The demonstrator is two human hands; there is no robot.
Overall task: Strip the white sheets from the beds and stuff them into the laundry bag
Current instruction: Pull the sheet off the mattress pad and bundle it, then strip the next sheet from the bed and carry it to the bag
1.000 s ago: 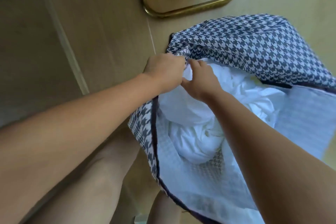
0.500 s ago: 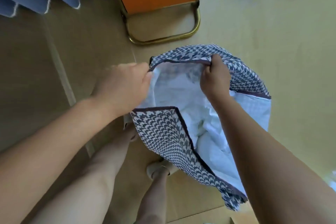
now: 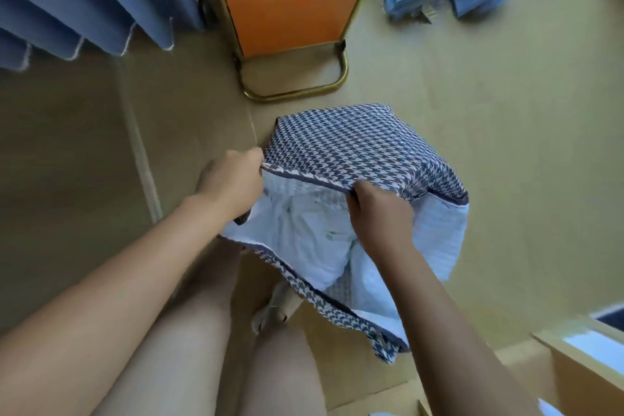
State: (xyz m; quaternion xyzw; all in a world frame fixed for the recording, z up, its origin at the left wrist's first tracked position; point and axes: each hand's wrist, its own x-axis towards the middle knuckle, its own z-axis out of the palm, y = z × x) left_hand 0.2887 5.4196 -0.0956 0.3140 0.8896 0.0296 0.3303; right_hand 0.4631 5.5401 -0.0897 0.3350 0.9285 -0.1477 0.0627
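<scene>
Since half a second ago the two hands have drawn further apart along the far rim of the bag [image 3: 354, 145]. The checked near flap that lay across the mouth has dropped toward the legs, so the mouth gapes wider.

The left hand [image 3: 233, 179] is curled on the left corner of the rim, pinching the dark edging there, out over the bare floor [image 3: 506, 145]. Between the forearms, the white sheets [image 3: 304, 236] lie bunched inside the bag, below the stretched rim and nearer the body than it. The right hand [image 3: 378, 209] is closed on the same rim further right, thumb side on the checked cloth, with its wrist directly over the sheets.

The rim held between the hands runs left to right, dipping a little toward the right, and the bag sits on the floor just ahead of the legs, slightly right of them. The right hand looks the nearer one to the sheets, so pushing them deeper would likely fall to it while the left holds the mouth open. How full the bag is underneath cannot be told.
</scene>
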